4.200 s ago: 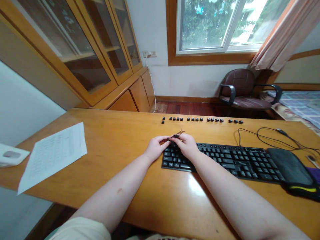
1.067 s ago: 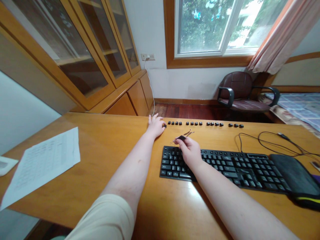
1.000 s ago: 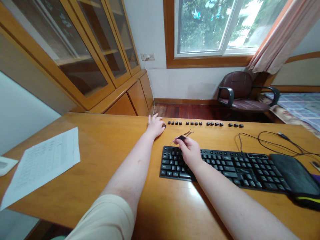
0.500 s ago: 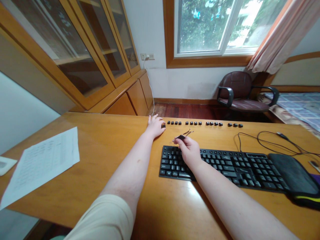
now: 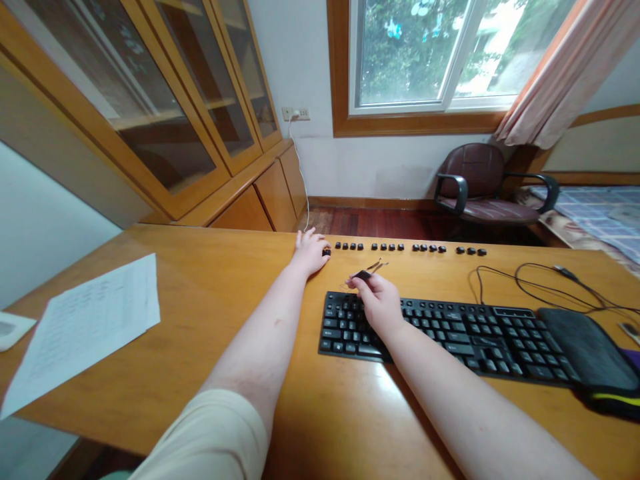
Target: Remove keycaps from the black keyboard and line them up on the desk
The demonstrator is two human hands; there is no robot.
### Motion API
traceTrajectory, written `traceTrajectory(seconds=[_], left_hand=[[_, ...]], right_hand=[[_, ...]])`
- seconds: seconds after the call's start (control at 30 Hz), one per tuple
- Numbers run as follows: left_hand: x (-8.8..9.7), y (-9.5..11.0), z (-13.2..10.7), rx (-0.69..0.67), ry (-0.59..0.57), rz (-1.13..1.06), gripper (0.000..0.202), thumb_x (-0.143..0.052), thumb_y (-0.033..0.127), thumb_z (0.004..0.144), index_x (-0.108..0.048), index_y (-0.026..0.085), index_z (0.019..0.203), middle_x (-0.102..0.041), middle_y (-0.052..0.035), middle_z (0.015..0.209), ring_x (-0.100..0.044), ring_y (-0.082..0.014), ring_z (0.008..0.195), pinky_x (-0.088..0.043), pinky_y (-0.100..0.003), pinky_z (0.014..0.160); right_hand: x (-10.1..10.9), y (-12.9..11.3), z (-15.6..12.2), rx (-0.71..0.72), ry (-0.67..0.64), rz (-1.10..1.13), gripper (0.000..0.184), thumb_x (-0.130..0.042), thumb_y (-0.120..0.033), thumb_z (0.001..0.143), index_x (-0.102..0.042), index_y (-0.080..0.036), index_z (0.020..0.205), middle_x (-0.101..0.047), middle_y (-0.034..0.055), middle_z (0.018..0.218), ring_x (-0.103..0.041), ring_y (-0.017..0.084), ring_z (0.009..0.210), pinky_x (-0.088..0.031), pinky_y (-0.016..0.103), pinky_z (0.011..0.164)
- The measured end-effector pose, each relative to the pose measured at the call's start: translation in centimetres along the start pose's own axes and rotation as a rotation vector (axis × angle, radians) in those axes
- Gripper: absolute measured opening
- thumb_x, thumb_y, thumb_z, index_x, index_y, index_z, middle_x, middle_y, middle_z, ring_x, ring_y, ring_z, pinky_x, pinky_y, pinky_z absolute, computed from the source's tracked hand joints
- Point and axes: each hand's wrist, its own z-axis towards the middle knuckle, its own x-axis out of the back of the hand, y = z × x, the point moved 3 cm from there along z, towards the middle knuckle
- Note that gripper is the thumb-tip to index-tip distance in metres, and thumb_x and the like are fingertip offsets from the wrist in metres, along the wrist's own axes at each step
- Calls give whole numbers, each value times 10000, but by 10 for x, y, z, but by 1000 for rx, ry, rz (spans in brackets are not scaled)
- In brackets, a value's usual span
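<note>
Beyond the keyboard (image 5: 450, 325) the left hand (image 5: 310, 254) touches a keycap (image 5: 327, 253) (whether gripped I can't tell), while over the keyboard the right hand (image 5: 382, 303) pinches a pronged tool (image 5: 362, 275).

Cream left sleeve (image 5: 227, 430) (lightly creased); bare forearm (image 5: 260, 343), small mark (image 5: 278, 323)

Plastic keyboard (image 5: 445, 323), smooth glossy wooden desk (image 5: 215, 287), matt paper sheets (image 5: 95, 327).
</note>
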Motion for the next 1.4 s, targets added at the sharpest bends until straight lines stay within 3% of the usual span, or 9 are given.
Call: traceTrajectory(seconds=[0.33, 0.47, 0.53, 0.6, 0.67, 0.73, 0.87, 1.07, 1.4], left_hand=[[16, 9, -2, 8, 52, -1, 313, -641, 289, 723, -654, 254, 1034, -525, -68, 1283, -241, -307, 1328, -11, -565, 1105], [62, 25, -11, -2, 148, -64, 218, -595, 289, 777, -664, 248, 980, -557, -44, 1243, -293, -291, 1303, -61, -541, 1110], [90, 39, -22, 7, 257, -159, 228, -516, 289, 839, -636, 228, 1023, -586, -39, 1190, -397, -245, 1230, -194, -466, 1097], [105, 57, -38, -7, 292, -267, 221, -465, 265, 866, -624, 201, 1007, -629, -41, 1090, -507, -201, 1099, -332, -382, 1021], [99, 74, -57, -74, 209, -356, 180, -493, 251, 849, -637, 197, 943, -655, -29, 1006, -556, -180, 1004, -400, -331, 947], [80, 85, -78, -122, 98, -368, 160, -533, 248, 822, -651, 206, 922, -662, -26, 977, -564, -192, 974, -414, -347, 925], [42, 84, -109, -179, -4, -377, 203, -611, 258, 768, -651, 219, 963, -650, -36, 1011, -549, -215, 990, -415, -384, 919], [30, 71, -115, -248, -46, -473, 166, -615, 264, 770, -661, 229, 925, -655, -28, 990, -547, -201, 991, -397, -394, 941], [20, 65, -111, -237, -29, -590, 132, -672, 262, 726, -664, 216, 850, -656, -28, 989, -533, -208, 1032, -378, -400, 978]], right_hand=[[-1, 0, -1, -8, 11, 22, 276, -561, -433, 807, -695, -196, 847, -716, 68, 860, -660, 213, 824, -517, 310, 678], [6, -11, 3, -9, 81, 94, 303, -553, -439, 810, -688, -168, 816, -710, 86, 839, -655, 204, 793, -515, 300, 638], [17, -20, 11, -13, 133, 143, 318, -549, -446, 810, -677, -154, 824, -705, 93, 832, -652, 194, 766, -510, 290, 612], [28, -28, 22, -17, 111, 139, 318, -562, -446, 801, -666, -149, 847, -700, 90, 818, -650, 185, 740, -504, 280, 594], [35, -33, 31, -12, -6, 58, 301, -575, -433, 793, -663, -150, 849, -694, 78, 788, -645, 179, 717, -494, 272, 580], [37, -35, 35, 21, -151, -79, 255, -573, -390, 800, -666, -154, 827, -685, 61, 747, -631, 168, 685, -480, 271, 590], [25, -34, 24, 125, -335, -354, 182, -561, -295, 815, -656, -169, 726, -656, 28, 675, -584, 147, 646, -434, 263, 619], [9, -26, 11, 227, -371, -487, 198, -532, -274, 844, -632, -181, 700, -639, 23, 688, -565, 138, 672, -396, 239, 638], [5, -8, 12, 160, -360, -536, 255, -523, -310, 849, -594, -180, 642, -606, 9, 627, -525, 125, 610, -358, 226, 587]])
